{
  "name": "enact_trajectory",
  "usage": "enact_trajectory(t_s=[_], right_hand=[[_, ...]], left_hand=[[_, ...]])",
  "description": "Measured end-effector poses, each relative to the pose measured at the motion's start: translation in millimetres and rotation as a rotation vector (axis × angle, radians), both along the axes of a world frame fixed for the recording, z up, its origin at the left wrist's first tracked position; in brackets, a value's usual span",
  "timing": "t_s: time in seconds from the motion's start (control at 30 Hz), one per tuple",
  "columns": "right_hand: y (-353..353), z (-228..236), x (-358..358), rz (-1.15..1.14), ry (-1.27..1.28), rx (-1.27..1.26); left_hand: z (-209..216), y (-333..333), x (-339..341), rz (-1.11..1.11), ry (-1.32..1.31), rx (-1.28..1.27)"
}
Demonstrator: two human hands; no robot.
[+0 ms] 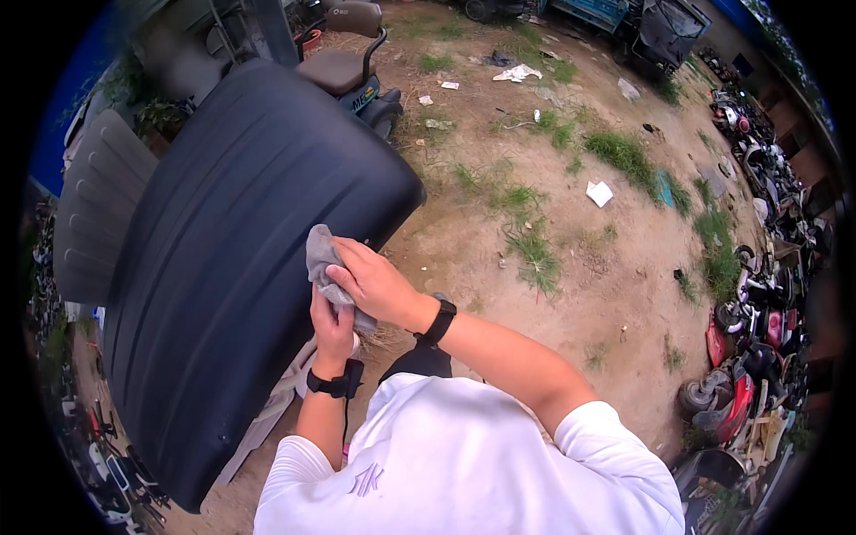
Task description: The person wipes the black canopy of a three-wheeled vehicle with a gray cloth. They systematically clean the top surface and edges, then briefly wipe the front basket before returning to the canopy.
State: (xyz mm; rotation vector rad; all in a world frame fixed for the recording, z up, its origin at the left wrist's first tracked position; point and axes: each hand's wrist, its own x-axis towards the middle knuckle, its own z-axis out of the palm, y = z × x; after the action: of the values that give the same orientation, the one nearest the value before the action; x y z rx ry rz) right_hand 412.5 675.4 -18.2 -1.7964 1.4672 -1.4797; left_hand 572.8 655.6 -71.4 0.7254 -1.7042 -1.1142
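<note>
A crumpled grey cloth (318, 254) is bunched between my two hands, over the near right side of a large dark ribbed panel (232, 214). My right hand (379, 283) lies across the cloth with its fingers bent over it. Lower down, my left hand (331, 330) grips the cloth from below, its fingers partly hidden by the folds. Whether the cloth touches the panel I cannot tell. The panel is curved, smooth and slightly shiny, and it leans at a slant. Each wrist wears a black band.
Behind the panel stands a lighter grey ribbed sheet (102, 205). A scooter with a brown seat (337, 69) is just beyond the panel's far edge. Dirt ground (481, 312) with grass tufts and litter spreads to the right. Scrapped scooters (740, 392) line the right side.
</note>
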Motion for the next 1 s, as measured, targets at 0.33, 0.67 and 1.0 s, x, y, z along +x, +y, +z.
enact_trajectory(t_s=[0.33,0.67,1.0], right_hand=[[-105.2,-9.3,-258.7,-0.085,-0.207,0.279],[-219.0,-44.6,-329.3,0.011,-0.475,0.517],[-337.4,39.7,-423.9,0.48,0.288,-0.352]], left_hand=[[46.2,-113.1,-248.9,-0.352,0.587,0.91],[19.7,-202.1,-293.5,0.015,0.739,0.918],[43.4,-260.2,-378.5,0.722,-0.21,-0.081]])
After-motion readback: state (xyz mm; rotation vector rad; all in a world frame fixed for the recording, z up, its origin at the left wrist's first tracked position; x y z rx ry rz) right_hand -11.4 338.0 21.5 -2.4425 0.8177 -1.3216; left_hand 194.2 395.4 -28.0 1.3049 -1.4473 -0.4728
